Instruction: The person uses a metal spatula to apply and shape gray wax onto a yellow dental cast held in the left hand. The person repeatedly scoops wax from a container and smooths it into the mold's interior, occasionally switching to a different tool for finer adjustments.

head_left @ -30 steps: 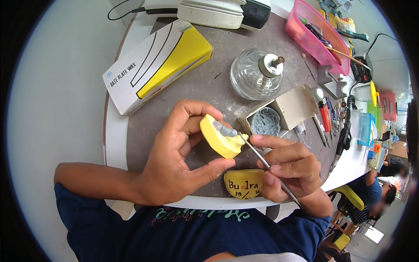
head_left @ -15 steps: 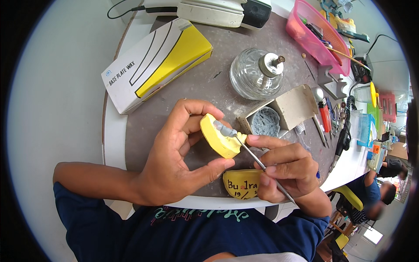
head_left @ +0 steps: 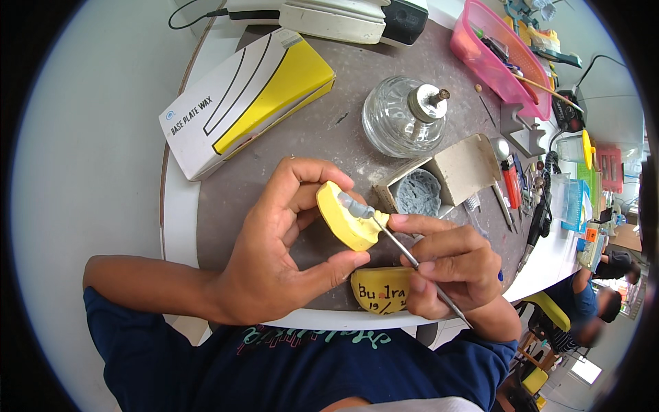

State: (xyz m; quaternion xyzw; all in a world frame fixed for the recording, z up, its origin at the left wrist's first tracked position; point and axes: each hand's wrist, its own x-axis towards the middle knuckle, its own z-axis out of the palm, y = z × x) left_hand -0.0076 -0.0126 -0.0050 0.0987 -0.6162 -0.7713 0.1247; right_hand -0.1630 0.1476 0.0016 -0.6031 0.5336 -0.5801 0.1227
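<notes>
My left hand (head_left: 278, 244) grips a yellow plaster dental model (head_left: 343, 226) between thumb and fingers, tilted above the table. Grey wax (head_left: 355, 207) covers several teeth along the model's upper side. In a pen-like grip, my right hand (head_left: 456, 264) holds a thin metal wax carver (head_left: 395, 240), its tip touching the end of the grey wax; the right index finger rests by the model's edge. A second yellow plaster piece (head_left: 381, 288) with handwriting lies below, partly covered by the right hand. Just beyond, an open small box (head_left: 467, 172) holds a tub of grey wax (head_left: 419, 192).
A glass spirit lamp (head_left: 401, 120) stands behind the hands. To its left lies a white and yellow carton (head_left: 250, 103). A pink basket of tools (head_left: 473, 48) sits at the far right, with a red-handled knife (head_left: 511, 182) and handpiece (head_left: 537, 226) nearer. Another person (head_left: 594, 302) sits further right.
The model and both hands have shifted very slightly right and down. Carver and wax stay in contact; everything else looks the same.
</notes>
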